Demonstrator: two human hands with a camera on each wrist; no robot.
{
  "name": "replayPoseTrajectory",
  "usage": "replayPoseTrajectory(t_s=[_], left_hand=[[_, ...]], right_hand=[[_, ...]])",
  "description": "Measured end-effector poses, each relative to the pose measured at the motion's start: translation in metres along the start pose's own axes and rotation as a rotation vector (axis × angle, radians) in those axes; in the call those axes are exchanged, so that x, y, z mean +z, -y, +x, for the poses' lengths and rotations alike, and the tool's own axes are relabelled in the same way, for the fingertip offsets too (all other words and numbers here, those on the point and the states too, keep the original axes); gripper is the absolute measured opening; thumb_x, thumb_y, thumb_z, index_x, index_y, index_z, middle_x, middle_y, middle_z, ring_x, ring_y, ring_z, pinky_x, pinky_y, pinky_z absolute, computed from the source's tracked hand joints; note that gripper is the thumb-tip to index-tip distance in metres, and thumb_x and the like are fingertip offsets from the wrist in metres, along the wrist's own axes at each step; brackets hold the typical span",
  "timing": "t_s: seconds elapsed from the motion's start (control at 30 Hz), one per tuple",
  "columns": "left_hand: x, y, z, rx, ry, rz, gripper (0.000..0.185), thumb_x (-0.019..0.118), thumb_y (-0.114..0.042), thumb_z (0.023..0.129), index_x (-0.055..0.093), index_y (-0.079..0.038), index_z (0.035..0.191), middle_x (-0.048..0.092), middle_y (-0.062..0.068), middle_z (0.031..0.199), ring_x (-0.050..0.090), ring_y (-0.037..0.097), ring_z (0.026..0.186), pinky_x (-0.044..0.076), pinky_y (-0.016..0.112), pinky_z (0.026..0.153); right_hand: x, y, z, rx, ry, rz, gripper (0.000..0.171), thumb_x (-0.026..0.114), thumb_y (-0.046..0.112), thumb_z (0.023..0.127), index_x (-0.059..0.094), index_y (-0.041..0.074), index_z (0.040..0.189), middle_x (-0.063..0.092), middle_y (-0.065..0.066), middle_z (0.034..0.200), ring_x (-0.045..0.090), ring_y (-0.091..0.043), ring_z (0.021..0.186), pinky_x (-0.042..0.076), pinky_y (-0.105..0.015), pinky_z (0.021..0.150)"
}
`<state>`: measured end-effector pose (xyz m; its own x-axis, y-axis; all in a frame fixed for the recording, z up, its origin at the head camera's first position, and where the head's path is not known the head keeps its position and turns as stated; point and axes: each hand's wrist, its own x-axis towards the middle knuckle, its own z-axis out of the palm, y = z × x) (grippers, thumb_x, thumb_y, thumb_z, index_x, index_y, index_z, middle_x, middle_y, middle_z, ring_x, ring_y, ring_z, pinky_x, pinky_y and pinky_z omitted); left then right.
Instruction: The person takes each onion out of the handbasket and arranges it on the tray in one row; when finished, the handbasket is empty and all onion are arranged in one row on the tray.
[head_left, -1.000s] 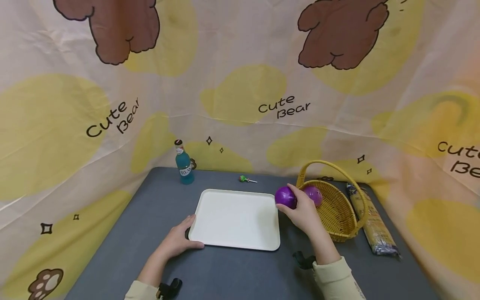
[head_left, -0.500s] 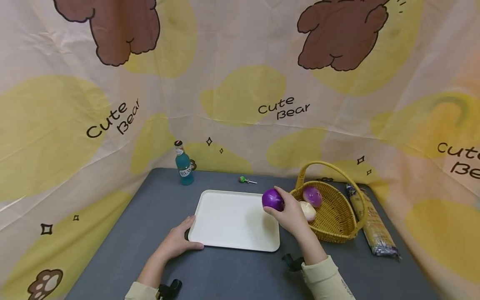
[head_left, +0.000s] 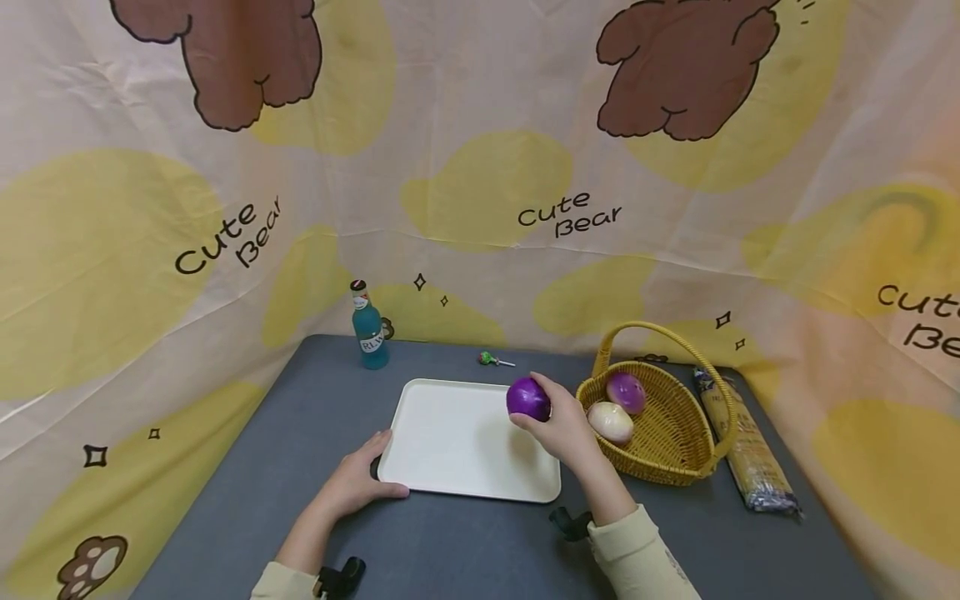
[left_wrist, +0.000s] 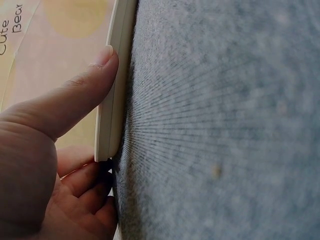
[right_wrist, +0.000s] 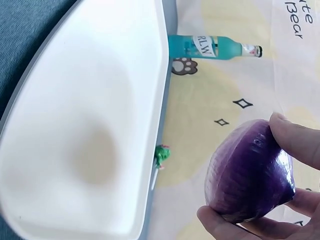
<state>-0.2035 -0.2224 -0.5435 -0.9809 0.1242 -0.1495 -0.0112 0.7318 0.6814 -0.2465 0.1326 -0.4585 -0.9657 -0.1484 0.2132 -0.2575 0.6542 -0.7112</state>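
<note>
My right hand (head_left: 564, 427) holds a purple onion (head_left: 527, 399) between thumb and fingers, above the right part of a white rectangular tray (head_left: 450, 442). In the right wrist view the onion (right_wrist: 250, 172) is glossy and dark, with its pointed end toward the palm; a soft shadow falls on the tray. My left hand (head_left: 354, 479) grips the tray's near left corner. The left wrist view shows the thumb (left_wrist: 95, 75) against the tray's edge and the other fingers curled at the corner.
Right of the tray stands a yellow wicker basket (head_left: 675, 462) with a tall handle, holding a purple onion (head_left: 626, 392) and a whitish one (head_left: 611, 422). A long plastic-wrapped package (head_left: 750, 450) lies beyond it. At the back are a blue bottle (head_left: 369, 329) and a green-wrapped lollipop (head_left: 487, 358).
My right hand has carried the onion leftward, from beside the basket to over the tray. The whitish onion in the basket has come into view. The left hand has stayed at the tray's corner.
</note>
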Motion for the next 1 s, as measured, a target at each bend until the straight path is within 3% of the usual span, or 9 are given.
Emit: replayPoseTrajectory(t_s=[0.6, 1.0], left_hand=[[0.002, 0.002, 0.001, 0.01, -0.008, -0.012, 0.115, 0.091, -0.047, 0.069, 0.031, -0.005, 0.158, 0.03, 0.022, 0.163, 0.025, 0.044, 0.151, 0.029, 0.064, 0.115], [0.001, 0.0, 0.001, 0.0, -0.008, -0.015, 0.115, 0.091, -0.047, 0.069, 0.031, -0.007, 0.159, 0.03, 0.022, 0.163, 0.026, 0.044, 0.151, 0.029, 0.065, 0.114]], right_hand=[[0.026, 0.01, 0.011, 0.006, 0.056, 0.029, 0.076, 0.084, 0.038, 0.082, 0.052, 0.016, 0.148, 0.059, -0.013, 0.143, 0.056, -0.037, 0.128, 0.05, -0.056, 0.101], [0.043, 0.017, 0.021, -0.003, 0.096, 0.078, 0.076, 0.084, 0.036, 0.083, 0.052, 0.013, 0.148, 0.06, -0.016, 0.142, 0.06, -0.036, 0.125, 0.051, -0.055, 0.1]])
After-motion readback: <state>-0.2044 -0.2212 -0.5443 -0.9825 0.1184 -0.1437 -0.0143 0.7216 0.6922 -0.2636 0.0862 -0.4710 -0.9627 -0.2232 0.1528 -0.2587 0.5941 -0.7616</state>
